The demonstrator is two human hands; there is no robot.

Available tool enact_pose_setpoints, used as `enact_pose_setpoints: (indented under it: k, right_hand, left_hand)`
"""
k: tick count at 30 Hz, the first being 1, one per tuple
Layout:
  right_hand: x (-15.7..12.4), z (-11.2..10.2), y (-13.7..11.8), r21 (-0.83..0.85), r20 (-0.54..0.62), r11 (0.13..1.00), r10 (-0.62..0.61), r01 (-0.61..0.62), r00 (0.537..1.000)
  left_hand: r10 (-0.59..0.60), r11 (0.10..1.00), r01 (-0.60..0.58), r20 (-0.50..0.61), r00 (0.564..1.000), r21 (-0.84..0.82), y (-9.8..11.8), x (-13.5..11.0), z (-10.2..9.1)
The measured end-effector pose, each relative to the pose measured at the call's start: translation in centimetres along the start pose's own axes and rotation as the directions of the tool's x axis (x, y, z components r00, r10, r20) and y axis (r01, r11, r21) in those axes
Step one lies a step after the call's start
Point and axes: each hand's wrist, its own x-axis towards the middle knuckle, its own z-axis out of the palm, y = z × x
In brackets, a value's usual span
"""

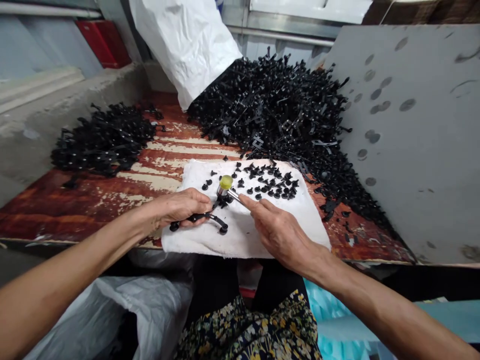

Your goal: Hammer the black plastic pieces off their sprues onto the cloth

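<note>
My right hand [275, 227] is closed around the metal handle of a small mallet [225, 183] with a yellow top face. The mallet's head rests over or just above a black part beyond my left fingertips; whether they touch I cannot tell. My left hand [187, 204] grips a black plastic bracket [213, 219] with arms and round ends, low over the white cloth [240, 240]. Several small black plugs [268, 182] with round heads lie scattered on the cloth's far half, most of them to the right.
A large heap of black parts [277, 105] rises behind the cloth, with a smaller pile [105, 137] at the left. A white sack [187, 45] hangs over the heap. A grey panel [420, 165] stands on the right. Below the worn red tabletop [71, 210] sits another sack [150, 300].
</note>
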Motion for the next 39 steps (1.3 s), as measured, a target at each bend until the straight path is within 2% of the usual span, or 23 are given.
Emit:
enact_pose_setpoints:
  k: [4,9,11,12,14,16,17,18,19,20,21,22,23,24,25,26,28,29,30,31,32,34,39]
  right_hand:
    - [-0.1,0.0,-0.3,0.091,-0.193,0.996,0.039,-0.022,0.981]
    - [0.2,0.1,0.3,0.063,0.006,0.994,0.085,-0.085,0.996]
    - [-0.1,-0.6,0.5,0.175,-0.068,0.974,0.16,-0.146,0.985]
    - [-0.4,-1.2,0.7,0.242,-0.117,0.951,0.227,-0.194,0.967]
    - [-1.6,-2.7,1.5,0.335,-0.175,0.886,0.394,-0.322,0.902]
    - [-3.2,-4.4,3.1,0.314,-0.193,0.851,0.491,-0.421,0.849]
    - [-4.0,-5.1,4.2,0.256,-0.205,0.858,0.499,-0.446,0.842]
    - [-4.8,-5.8,5.5,0.18,-0.207,0.855,0.516,-0.486,0.831]
    - [-5.5,-6.4,6.9,0.089,-0.227,0.842,0.538,-0.533,0.812]
    - [-6.1,-6.8,8.2,-0.014,-0.269,0.813,0.557,-0.582,0.785]
    - [-6.5,-7.2,9.3,-0.125,-0.303,0.767,0.575,-0.629,0.76]
    - [-6.9,-7.5,10.3,-0.217,-0.322,0.72,0.584,-0.659,0.745]
    - [-7.1,-7.6,11.1,-0.294,-0.344,0.672,0.59,-0.68,0.731]
    - [-7.2,-7.7,11.7,-0.358,-0.35,0.627,0.597,-0.692,0.722]
    - [-7.2,-7.7,12.0,-0.411,-0.345,0.591,0.604,-0.694,0.719]
    - [-7.1,-7.7,12.1,-0.457,-0.333,0.561,0.612,-0.69,0.717]
    - [-6.9,-7.6,12.0,-0.531,-0.307,0.511,0.628,-0.677,0.715]
    - [-6.7,-7.6,11.9,-0.557,-0.301,0.488,0.635,-0.672,0.711]
    - [-6.6,-7.6,11.8,-0.575,-0.302,0.468,0.642,-0.672,0.705]
    - [-6.6,-7.7,11.8,-0.581,-0.304,0.455,0.648,-0.675,0.698]
    - [-6.6,-7.7,11.8,-0.579,-0.303,0.449,0.656,-0.68,0.691]
    - [-6.6,-7.9,12.0,-0.562,-0.29,0.452,0.678,-0.693,0.676]
    - [-6.9,-8.4,12.4,-0.517,-0.271,0.462,0.71,-0.72,0.65]
  left_hand:
    - [-0.015,1.0,0.015,-0.001,1.0,0.004,-0.2,0.2,-0.2]
    - [0.013,1.0,-0.013,0.015,1.0,0.012,-0.6,0.4,-0.4]
    - [0.047,0.998,-0.048,0.017,0.999,0.034,-0.7,0.0,-0.3]
    - [0.068,0.997,-0.068,-0.01,0.998,0.044,-0.6,-0.5,-0.5]
    - [0.097,0.995,-0.092,-0.133,0.986,0.047,-0.5,-1.6,-1.5]
    - [0.1,0.995,-0.097,-0.307,0.946,0.025,-0.3,-2.9,-3.8]
    - [0.103,0.995,-0.098,-0.392,0.914,0.032,-0.2,-3.4,-5.5]
    - [0.132,0.991,-0.115,-0.488,0.863,0.065,-0.1,-3.8,-7.3]
    - [0.194,0.981,-0.14,-0.589,0.785,0.136,0.1,-4.1,-9.3]
    - [0.322,0.946,-0.178,-0.703,0.635,0.272,0.3,-4.2,-11.0]
    - [0.465,0.882,-0.208,-0.711,0.527,0.423,0.6,-4.1,-12.4]
    - [0.607,0.787,-0.226,-0.654,0.452,0.574,0.8,-3.9,-13.2]
    - [0.706,0.698,-0.203,-0.612,0.356,0.687,1.0,-3.7,-13.2]
    - [0.764,0.637,-0.15,-0.592,0.258,0.756,1.2,-3.3,-12.4]
    - [0.794,0.597,-0.093,-0.57,0.212,0.797,1.3,-2.9,-10.9]
    - [0.809,0.558,-0.071,-0.523,0.27,0.827,1.2,-2.4,-8.8]
    - [0.814,0.489,-0.133,-0.396,0.425,0.862,0.6,-1.3,-3.8]
    - [0.795,0.46,-0.172,-0.318,0.516,0.871,0.2,-0.8,-1.3]
    - [0.781,0.433,-0.2,-0.255,0.57,0.879,-0.3,-0.3,0.8]
    - [0.777,0.398,-0.221,-0.198,0.598,0.891,-0.7,0.1,2.5]
    - [0.776,0.369,-0.214,-0.174,0.606,0.904,-1.1,0.4,3.7]
    - [0.787,0.332,-0.193,-0.159,0.596,0.923,-1.8,0.9,4.6]
    - [0.777,0.376,-0.16,-0.217,0.591,0.913,-2.6,0.5,4.0]
